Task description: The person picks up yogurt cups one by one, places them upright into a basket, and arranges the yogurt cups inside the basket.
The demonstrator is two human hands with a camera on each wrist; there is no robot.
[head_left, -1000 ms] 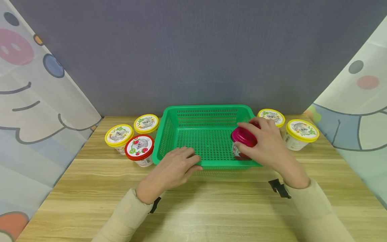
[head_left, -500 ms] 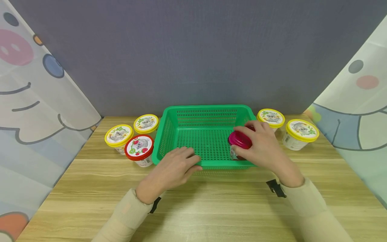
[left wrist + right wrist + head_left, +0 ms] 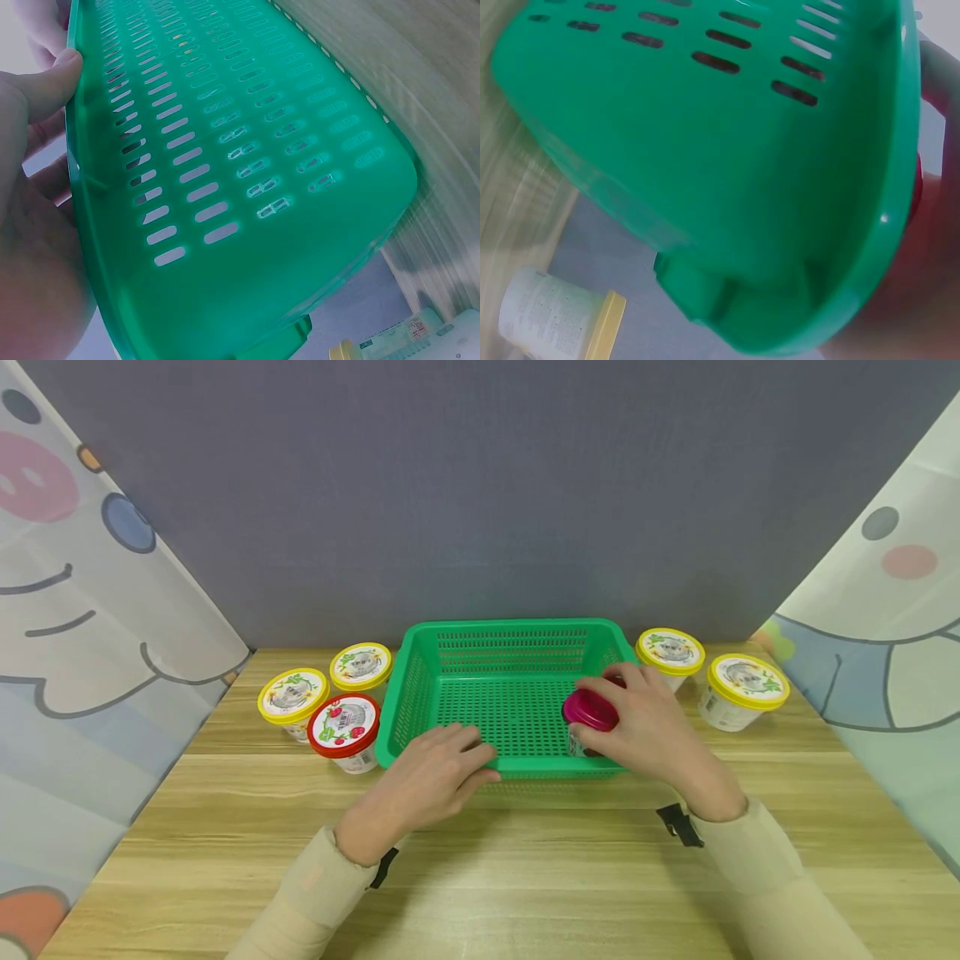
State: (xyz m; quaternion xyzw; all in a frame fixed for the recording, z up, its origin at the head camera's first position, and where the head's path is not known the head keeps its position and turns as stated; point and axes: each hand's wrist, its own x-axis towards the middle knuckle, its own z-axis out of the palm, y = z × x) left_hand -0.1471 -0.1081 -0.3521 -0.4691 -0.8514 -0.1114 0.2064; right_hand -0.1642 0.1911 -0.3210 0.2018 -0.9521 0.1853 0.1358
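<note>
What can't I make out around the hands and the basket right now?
Magenta-lidded tub: right side, head view, covered by the right hand.
Dark red thing: mostly behind that hand's fingers, head view; identity unclear.
Inside of the green basket: mostly hidden by its wall, both wrist views.
Print on yellow-lidded tubs: too small, head view.

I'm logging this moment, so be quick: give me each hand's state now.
Left hand: holding the near rim of the green basket.
Right hand: holding the magenta-lidded tub in the basket.

Cream sleeves [image 3: 787,902], snug cuffs [image 3: 336,860], black tab [image 3: 680,826] at each.
</note>
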